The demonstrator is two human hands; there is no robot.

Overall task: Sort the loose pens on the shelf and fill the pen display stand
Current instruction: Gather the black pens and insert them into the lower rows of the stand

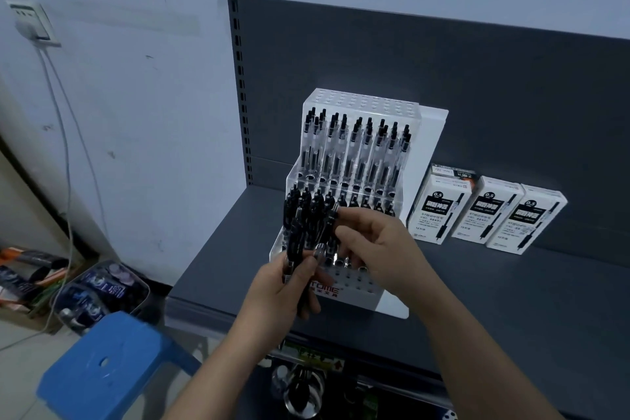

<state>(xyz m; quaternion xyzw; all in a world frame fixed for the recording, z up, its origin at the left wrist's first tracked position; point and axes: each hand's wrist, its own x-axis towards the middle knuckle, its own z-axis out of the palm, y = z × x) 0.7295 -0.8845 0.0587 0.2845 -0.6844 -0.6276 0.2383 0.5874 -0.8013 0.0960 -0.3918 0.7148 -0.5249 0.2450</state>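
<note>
so left hand [289,286] grips a fistful of black pens [300,222], right hand [375,249] pinches one pen [330,223], both blocking the clear acrylic stand [361,102]

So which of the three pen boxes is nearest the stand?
The leftmost box, right beside the stand; the middle box and right box sit farther along the shelf.

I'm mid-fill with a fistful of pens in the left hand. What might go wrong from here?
1. The left hand grips a loose bundle of black pens. As the right hand pinches out a single pen, others may slip and scatter on the shelf.
2. Both hands crowd the front of the pen display stand, so a bump could dislodge the seated pens.
3. The hands partly hide the front holes, so an insertion could miss.
</note>
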